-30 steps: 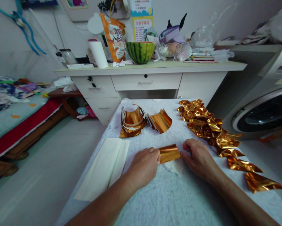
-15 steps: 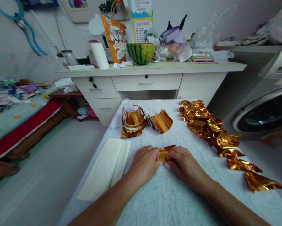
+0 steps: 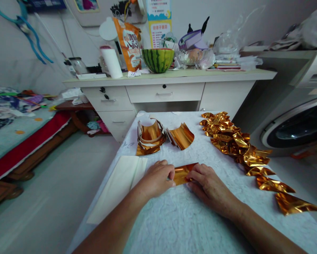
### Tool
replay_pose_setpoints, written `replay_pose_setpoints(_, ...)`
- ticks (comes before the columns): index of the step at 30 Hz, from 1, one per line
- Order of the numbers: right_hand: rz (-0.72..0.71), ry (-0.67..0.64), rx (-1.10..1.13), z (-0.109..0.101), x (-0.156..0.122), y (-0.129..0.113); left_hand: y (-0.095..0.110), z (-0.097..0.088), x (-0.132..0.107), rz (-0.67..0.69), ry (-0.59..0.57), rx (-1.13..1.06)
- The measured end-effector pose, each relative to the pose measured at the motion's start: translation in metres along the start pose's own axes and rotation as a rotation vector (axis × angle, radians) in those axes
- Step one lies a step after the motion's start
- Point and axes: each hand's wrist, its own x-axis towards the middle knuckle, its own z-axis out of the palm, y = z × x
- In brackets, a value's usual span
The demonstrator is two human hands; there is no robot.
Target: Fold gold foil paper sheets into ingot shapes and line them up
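Observation:
A small sheet of gold foil paper (image 3: 181,173) lies on the white-covered table (image 3: 190,225) between my two hands. My left hand (image 3: 156,178) has its fingers curled and pinches the sheet's left end. Its right end is pressed down under the closed fingers of my right hand (image 3: 208,187). Just beyond, curled gold sheets (image 3: 150,135) stand in a loose stack, with a second curled bunch (image 3: 181,135) beside it. A long row of folded gold pieces (image 3: 240,151) runs down the table's right side.
A cream folded paper stack (image 3: 118,187) lies at my left on the table. Behind stands a white desk (image 3: 169,91) with a watermelon half (image 3: 157,59), snack bag and clutter. A washing machine (image 3: 296,123) is at the right, a bed (image 3: 12,134) at the left.
My right hand slid left over the gold sheet, folding it shorter. My left hand then shifted slightly left, showing more of the sheet between the hands.

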Motion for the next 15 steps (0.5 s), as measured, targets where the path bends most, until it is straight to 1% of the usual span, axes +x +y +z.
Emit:
replay_pose_setpoints(7, -0.01, 0.082, -0.008, -0.002, 0.0, 0.01, -0.002, -0.001, -0.001, 0.052, 0.004, 0.013)
replay_pose_setpoints(11, 0.001, 0.081, -0.001, -0.003, 0.0, 0.014, 0.0, 0.0, -0.001, 0.01, 0.035, 0.004)
replay_pose_setpoints(15, -0.007, 0.071, 0.012, -0.003, 0.0, 0.017, 0.005, -0.002, -0.002, -0.055, 0.056, -0.063)
